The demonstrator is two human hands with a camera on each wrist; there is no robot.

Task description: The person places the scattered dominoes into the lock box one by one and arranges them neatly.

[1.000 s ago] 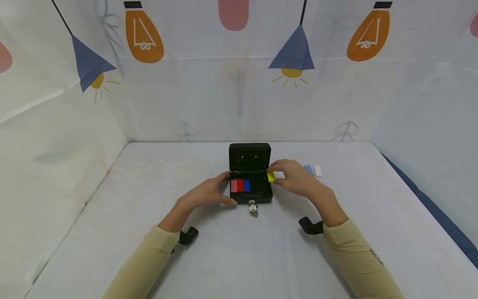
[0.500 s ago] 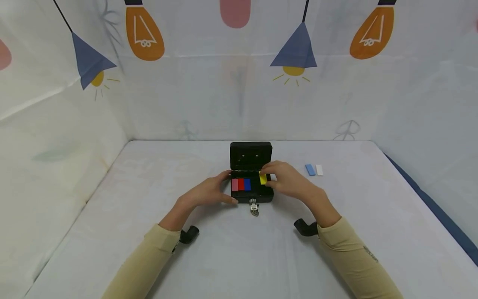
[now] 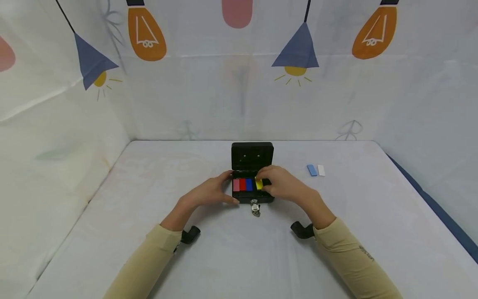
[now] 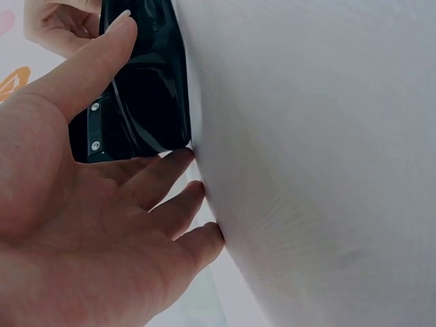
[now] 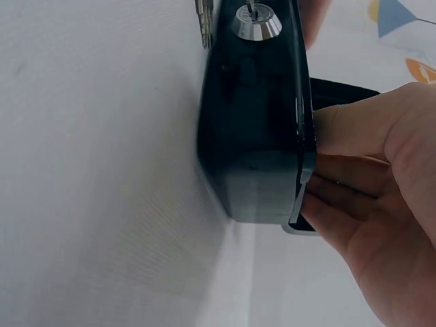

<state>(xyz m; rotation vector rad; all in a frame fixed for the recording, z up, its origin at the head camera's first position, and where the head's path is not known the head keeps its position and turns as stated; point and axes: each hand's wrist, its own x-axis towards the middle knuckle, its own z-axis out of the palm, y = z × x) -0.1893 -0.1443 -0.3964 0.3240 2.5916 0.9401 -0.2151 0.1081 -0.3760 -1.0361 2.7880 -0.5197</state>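
Note:
A small black cash box (image 3: 245,198) stands on the white table with its lid (image 3: 252,156) raised at the back. Inside it, a pink block (image 3: 236,185), a red block (image 3: 242,185) and a blue block (image 3: 249,185) lie side by side at the left. My left hand (image 3: 207,192) holds the box's left end, thumb at the front corner and fingers toward the back. Over the box's inside, my right hand (image 3: 285,185) pinches a yellow block (image 3: 259,183), just right of the blue one. The right wrist view does not show the yellow block; the box wall hides the fingertips.
A light blue block (image 3: 312,170) and a white block (image 3: 321,170) lie on the table to the right of the box. Keys (image 3: 255,210) hang from the lock (image 5: 257,23) on the box's front. A printed white sheet rises behind the table.
My right hand has carried the yellow block leftward from the box's right edge to beside the blue block. My left hand has stayed at the box's left end.

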